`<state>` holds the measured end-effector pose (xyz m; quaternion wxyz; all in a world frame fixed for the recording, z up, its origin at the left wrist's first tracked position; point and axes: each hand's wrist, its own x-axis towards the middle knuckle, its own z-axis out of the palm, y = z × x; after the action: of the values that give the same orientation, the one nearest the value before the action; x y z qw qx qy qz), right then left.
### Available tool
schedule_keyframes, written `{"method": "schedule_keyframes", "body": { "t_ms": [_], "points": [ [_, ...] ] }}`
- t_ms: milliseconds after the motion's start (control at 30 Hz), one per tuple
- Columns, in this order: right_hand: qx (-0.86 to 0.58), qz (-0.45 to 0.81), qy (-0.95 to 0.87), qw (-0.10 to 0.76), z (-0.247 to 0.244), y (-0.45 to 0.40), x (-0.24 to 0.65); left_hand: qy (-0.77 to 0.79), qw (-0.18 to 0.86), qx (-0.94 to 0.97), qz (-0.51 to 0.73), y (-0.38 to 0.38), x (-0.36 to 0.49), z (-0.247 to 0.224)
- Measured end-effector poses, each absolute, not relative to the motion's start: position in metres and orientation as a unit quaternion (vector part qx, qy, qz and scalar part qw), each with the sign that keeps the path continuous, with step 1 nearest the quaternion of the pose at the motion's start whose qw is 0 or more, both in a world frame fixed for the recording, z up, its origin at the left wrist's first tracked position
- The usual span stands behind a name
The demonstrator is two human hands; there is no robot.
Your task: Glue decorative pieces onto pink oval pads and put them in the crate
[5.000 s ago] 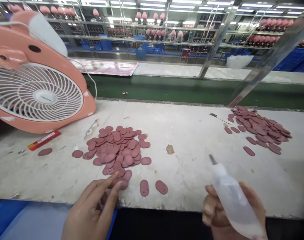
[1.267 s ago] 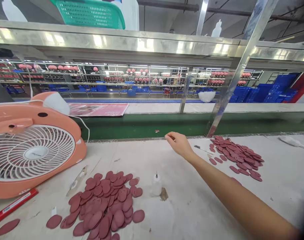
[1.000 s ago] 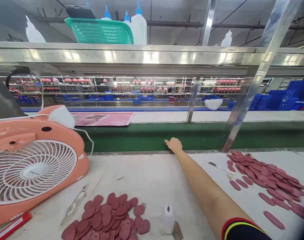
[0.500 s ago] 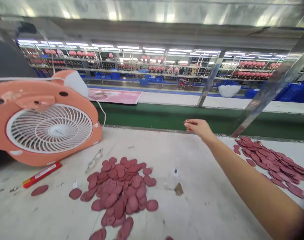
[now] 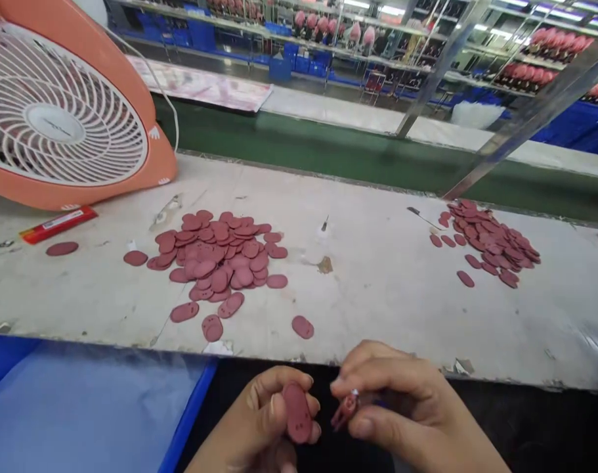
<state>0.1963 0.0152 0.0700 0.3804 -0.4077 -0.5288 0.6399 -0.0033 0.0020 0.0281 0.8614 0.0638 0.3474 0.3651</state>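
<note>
My left hand point(image 5: 262, 417) holds a dark red oval piece point(image 5: 297, 412) between thumb and fingers, its small holes near the lower end. Close beside it on the right, my right hand point(image 5: 402, 401) pinches a small reddish item point(image 5: 345, 408) with a pale tip; its exact shape is hard to make out. Both hands are just below the table's front edge. A pile of similar oval pieces point(image 5: 220, 256) lies on the white table point(image 5: 367, 289), and a second pile point(image 5: 495, 236) lies farther right. One loose piece point(image 5: 302, 326) rests near the front edge.
An orange fan point(image 5: 155, 144) stands at the back left, with a red packet point(image 5: 57, 225) before it. A small needle-like tip point(image 5: 325, 225) stands mid-table. At the lower left is a blue bin point(image 5: 188, 417) with a translucent liner. Metal posts point(image 5: 515, 125) rise behind the table.
The view has tilted down. My right hand has come back from beyond the table's far edge to its front edge. My left hand has come into view holding an oval piece.
</note>
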Motion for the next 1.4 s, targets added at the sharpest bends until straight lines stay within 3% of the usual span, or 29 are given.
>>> {"method": "schedule_keyframes", "body": {
  "t_ms": [133, 300, 1400],
  "points": [
    [-0.426, 0.655, -0.511, 0.359, 0.067, 0.014, 0.19, 0.349, 0.857, 0.081, 0.371, -0.003, 0.001, 0.027],
    [-0.46, 0.561, -0.604, 0.331, 0.071, 0.013, 0.186, 0.364, 0.85, 0.086, 0.371, -0.005, 0.0, 0.025],
    [-0.388, 0.441, -0.774, 0.234, 0.088, 0.02, 0.183, 0.398, 0.845, 0.082, 0.348, -0.006, 0.001, 0.024]
  ]
}}
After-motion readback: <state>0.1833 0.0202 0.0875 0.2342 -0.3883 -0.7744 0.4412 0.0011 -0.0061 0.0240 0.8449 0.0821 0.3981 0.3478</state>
